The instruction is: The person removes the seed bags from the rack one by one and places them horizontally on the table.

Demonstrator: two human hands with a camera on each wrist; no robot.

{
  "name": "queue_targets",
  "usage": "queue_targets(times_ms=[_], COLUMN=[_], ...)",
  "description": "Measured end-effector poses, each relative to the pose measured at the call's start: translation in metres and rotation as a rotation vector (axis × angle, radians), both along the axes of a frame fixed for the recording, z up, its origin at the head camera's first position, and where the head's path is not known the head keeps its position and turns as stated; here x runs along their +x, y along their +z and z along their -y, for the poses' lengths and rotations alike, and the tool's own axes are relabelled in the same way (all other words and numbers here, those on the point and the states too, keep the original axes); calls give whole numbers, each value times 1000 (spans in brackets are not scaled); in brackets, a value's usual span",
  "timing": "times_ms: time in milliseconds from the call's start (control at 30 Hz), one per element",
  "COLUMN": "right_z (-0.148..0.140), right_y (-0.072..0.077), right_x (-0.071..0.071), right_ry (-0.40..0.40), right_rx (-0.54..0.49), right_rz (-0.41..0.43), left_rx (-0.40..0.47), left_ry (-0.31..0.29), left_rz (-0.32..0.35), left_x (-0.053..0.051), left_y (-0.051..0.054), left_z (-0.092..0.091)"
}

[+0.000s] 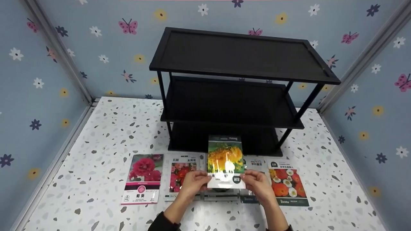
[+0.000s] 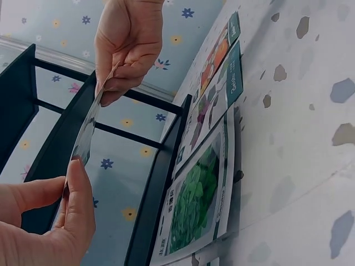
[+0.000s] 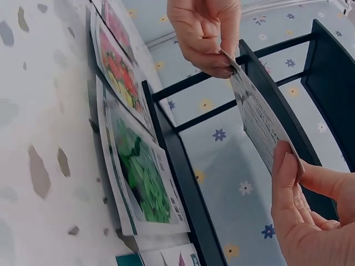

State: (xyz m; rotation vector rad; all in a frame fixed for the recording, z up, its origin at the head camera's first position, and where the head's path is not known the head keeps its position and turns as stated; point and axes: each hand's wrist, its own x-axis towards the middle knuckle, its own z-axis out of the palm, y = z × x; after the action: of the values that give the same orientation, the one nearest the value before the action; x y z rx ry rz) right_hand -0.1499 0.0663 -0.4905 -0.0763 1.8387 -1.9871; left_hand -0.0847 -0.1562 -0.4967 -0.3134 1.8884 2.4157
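Note:
A seed packet with yellow flowers [image 1: 225, 160] is held up above the table in front of the black shelf. My left hand [image 1: 194, 183] pinches its lower left edge between thumb and fingers. At the opposite edge my right hand [image 1: 258, 185] pinches it the same way. Seen from the right wrist, the printed back of the packet [image 3: 256, 111] faces down. Below it lies a packet with green leaves [image 2: 195, 199], mostly hidden in the head view by the held one.
A three-tier black shelf [image 1: 231, 102] stands behind the hands. Along its front lie a pink-flower packet [image 1: 143, 179], a red-flower packet [image 1: 175, 171], a partly covered packet [image 1: 255, 162] and an orange-and-white-flower packet [image 1: 287, 183]. Patterned blue walls [image 1: 106, 41] enclose the speckled table [image 1: 106, 134].

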Motion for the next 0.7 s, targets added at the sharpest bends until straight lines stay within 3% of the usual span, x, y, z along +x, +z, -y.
queue_targets(times_ms=[200, 500, 633, 700], right_z=[4, 16, 23, 24], right_y=[0, 1, -6, -16], right_x=[5, 7, 12, 13], right_ry=[-33, -142, -169, -158], right_rx=[-58, -166, -149, -166], right_rz=[31, 15, -56, -113], left_rx=[44, 343, 391, 427], left_ry=[21, 166, 260, 302], left_rz=[-10, -3, -90, -207], left_x=[3, 1, 1, -5], left_y=[-3, -5, -10, -34], left_z=[-1, -27, -48, -57])
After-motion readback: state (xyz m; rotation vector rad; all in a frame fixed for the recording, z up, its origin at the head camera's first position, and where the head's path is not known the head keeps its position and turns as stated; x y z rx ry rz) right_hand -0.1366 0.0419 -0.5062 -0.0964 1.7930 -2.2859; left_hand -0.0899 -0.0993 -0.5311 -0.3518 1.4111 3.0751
